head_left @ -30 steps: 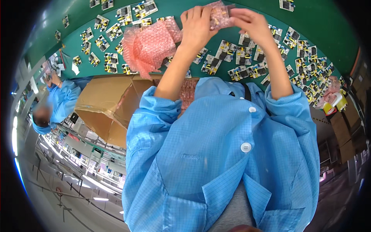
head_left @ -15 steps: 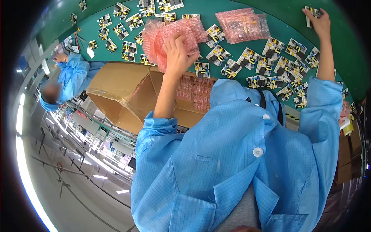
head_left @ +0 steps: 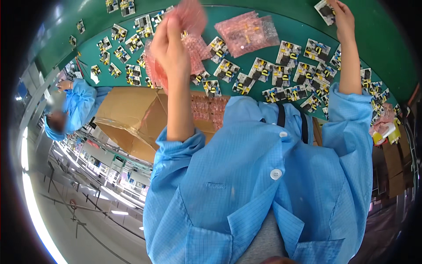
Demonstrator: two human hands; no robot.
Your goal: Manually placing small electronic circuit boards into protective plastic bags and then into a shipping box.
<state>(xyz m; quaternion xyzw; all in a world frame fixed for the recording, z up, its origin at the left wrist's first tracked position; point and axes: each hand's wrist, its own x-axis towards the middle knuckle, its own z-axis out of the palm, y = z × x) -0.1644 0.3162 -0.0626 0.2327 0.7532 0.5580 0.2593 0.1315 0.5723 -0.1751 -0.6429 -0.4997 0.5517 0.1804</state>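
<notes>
My left hand (head_left: 169, 46) is raised over the bench with its fingers closed on a pink bubble-wrap bag (head_left: 192, 16), which is blurred by motion. Beneath it lies a pile of similar pink bubble bags (head_left: 198, 53). At the far right, my right hand (head_left: 345, 22) grips a small circuit board (head_left: 325, 12) by its edge. The board is white with black and yellow parts. Between the hands rest pink bubble bags with boards inside (head_left: 248, 34), stacked on the green bench top.
Many loose circuit boards (head_left: 288, 53) spread over the green bench (head_left: 263, 9). An open cardboard box (head_left: 127, 108) stands at the near edge, with pink-wrapped packs (head_left: 209, 108) in it. Another person in blue (head_left: 77, 103) works at the left. A yellow-and-white bottle (head_left: 389, 132) is at right.
My left hand has lifted a pink bubble bag off the pile, up and to the left. My right hand still holds the circuit board, now tilted. The whole view has shifted.
</notes>
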